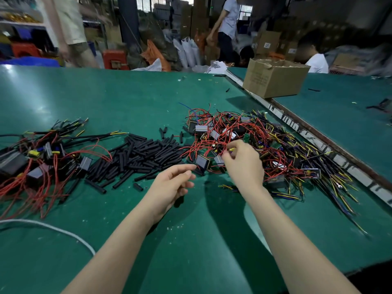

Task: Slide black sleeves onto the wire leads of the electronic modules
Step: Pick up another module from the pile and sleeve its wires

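Right hand [241, 164] pinches a yellow-tipped wire lead [231, 149] in the tangled red-wired module pile [254, 141]; left hand [171, 183] hovers loose, fingers relaxed, holding nothing.

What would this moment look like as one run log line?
stage: picking next module | right hand: pinching leads in unsleeved module pile | left hand: open, empty | black sleeves: heaped center | sleeved modules: left
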